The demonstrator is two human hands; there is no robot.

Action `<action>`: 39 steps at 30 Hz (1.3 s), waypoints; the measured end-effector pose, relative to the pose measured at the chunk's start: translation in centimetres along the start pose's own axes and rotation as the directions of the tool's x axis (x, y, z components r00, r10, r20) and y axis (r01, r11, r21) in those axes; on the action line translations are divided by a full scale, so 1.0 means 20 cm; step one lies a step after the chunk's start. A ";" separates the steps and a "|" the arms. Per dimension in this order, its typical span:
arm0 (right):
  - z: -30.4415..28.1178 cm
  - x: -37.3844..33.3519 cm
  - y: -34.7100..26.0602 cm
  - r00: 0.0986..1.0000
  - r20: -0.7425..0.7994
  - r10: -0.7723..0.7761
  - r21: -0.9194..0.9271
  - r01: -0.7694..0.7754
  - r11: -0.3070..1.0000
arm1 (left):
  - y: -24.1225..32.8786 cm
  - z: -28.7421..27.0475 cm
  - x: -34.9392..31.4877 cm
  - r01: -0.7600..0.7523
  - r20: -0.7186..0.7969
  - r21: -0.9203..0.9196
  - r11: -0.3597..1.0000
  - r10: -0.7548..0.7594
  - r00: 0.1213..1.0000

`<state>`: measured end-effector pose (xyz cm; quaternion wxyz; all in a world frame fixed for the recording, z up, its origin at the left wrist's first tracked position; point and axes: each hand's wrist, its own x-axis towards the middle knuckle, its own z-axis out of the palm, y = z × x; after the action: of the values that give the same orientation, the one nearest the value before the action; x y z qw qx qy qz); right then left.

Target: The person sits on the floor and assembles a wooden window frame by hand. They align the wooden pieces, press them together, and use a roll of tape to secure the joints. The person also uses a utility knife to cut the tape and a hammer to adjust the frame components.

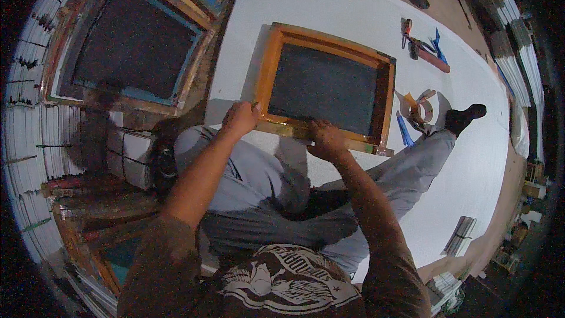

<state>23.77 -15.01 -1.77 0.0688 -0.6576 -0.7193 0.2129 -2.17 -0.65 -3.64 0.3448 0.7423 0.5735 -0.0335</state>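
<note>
A wooden frame [325, 40] with dark mesh [323, 85] stretched across it lies on the white sheet in front of me. Along its near edge runs a shiny yellowish-brown tape strip [279, 129]. My left hand [240, 119] is closed at the near left corner, its fingers pinching the strip's end. Over the middle of the near edge, my right hand [328, 140] has its fingers curled and pressed together on the strip. The fingertips of both hands are partly hidden.
A tape roll [421, 110] and a blue tool [405, 131] lie right of the frame. Pliers and other hand tools [426, 52] are beyond them. A larger mesh frame [138, 38] stands at far left, near paper stacks [35, 141]. My crossed legs [259, 168] border the frame's near side.
</note>
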 end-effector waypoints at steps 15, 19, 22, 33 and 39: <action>0.25 0.34 -0.50 0.990 -0.009 0.139 0.054 -0.138 0.989 | 0.04 -0.05 0.02 0.031 0.057 -0.062 0.998 -0.028 0.998; 0.24 0.35 -0.51 0.989 0.007 0.150 0.154 -0.149 0.977 | 0.03 -0.03 0.03 0.052 0.031 -0.024 0.998 -0.052 0.998; 0.21 0.35 -0.56 0.978 0.005 0.209 0.181 -0.206 0.962 | 0.04 -0.02 0.03 0.049 0.019 -0.027 0.998 -0.048 0.999; 0.21 0.37 -0.59 0.986 -0.150 0.070 0.160 -0.046 0.986 | -0.01 0.02 0.06 -0.010 -0.035 -0.014 1.000 0.010 0.999; 0.17 0.41 -0.50 0.994 -0.051 -0.097 0.198 0.105 0.975 | 0.06 -0.06 0.02 0.054 -0.016 0.035 0.998 -0.054 0.998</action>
<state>12.27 -8.20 -2.38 0.1601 -0.6143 -0.7251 0.2668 -1.38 0.20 -2.44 0.3262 0.7328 0.5953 -0.0474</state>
